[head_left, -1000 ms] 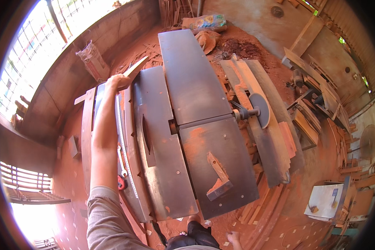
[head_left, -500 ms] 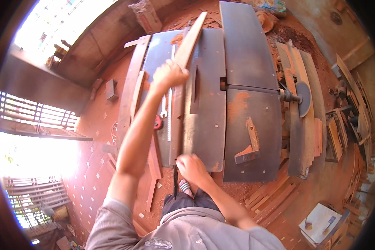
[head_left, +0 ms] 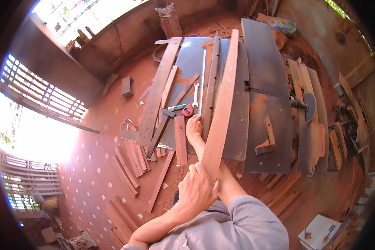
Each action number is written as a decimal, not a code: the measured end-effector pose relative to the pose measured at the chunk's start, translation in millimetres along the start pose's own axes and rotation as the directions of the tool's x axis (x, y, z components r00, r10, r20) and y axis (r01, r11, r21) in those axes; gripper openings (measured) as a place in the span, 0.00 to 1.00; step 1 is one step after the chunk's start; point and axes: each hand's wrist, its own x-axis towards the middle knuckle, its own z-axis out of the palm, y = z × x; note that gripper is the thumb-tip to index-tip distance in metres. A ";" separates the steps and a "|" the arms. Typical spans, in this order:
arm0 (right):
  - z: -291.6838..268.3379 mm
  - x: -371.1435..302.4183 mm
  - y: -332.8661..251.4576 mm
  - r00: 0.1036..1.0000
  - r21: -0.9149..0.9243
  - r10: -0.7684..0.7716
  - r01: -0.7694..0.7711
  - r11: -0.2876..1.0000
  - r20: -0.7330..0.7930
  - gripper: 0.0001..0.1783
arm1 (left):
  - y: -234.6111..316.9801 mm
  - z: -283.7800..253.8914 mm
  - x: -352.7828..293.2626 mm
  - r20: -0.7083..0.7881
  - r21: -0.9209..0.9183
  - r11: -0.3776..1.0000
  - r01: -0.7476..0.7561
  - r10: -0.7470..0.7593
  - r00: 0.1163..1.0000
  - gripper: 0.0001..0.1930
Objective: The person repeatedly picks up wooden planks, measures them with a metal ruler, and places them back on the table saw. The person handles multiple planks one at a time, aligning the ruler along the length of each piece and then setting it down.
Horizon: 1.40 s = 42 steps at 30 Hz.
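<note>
A long, reddish-brown wooden board (head_left: 224, 104) slants up from my lap over the machine table. My left hand (head_left: 196, 189) is closed round its near end. Beneath the board my right forearm crosses to the left, and my right hand (head_left: 194, 127) is at the near end of a steel ruler (head_left: 202, 79) on the table. Its fingers are curled; whatever they may hold is hidden. Close by lie a red tape measure (head_left: 187, 111), an open-end wrench (head_left: 195, 95), a green pen (head_left: 177, 107) and a hammer (head_left: 164, 121).
A long metal-edged fence (head_left: 212, 75) runs along the machine table (head_left: 185, 54). To the right is a dark flat table (head_left: 268, 133) bearing a wooden try square (head_left: 270, 137), with a round disc (head_left: 309, 107) beyond. Wood strips (head_left: 125, 171) lie on the sawdust-covered floor at left.
My left hand has come back from far up the table to the board's near end. My right hand has moved forward, under the board. The view has shifted, uncovering the tools.
</note>
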 end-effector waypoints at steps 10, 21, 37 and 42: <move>-6.8 -8.8 -11.8 0.982 -0.345 0.036 -0.098 0.934 -0.183 0.10 | -46.6 -51.8 -35.1 -0.075 0.028 0.994 -0.107 0.109 0.991 0.26; -96.3 -93.8 59.8 0.993 0.327 -0.107 0.086 0.941 0.046 0.13 | -54.4 -45.9 -10.3 -0.105 0.069 0.985 -0.159 0.166 0.981 0.27; -375.2 -323.1 447.4 0.696 0.598 0.294 -0.715 0.362 0.655 0.11 | 29.2 34.0 163.4 -0.108 0.087 0.995 -0.057 0.066 0.992 0.33; -404.7 -340.7 493.5 0.775 0.799 0.509 -0.548 0.248 0.374 0.11 | 24.9 84.5 107.7 -0.008 -0.106 0.994 -0.019 0.018 1.000 0.33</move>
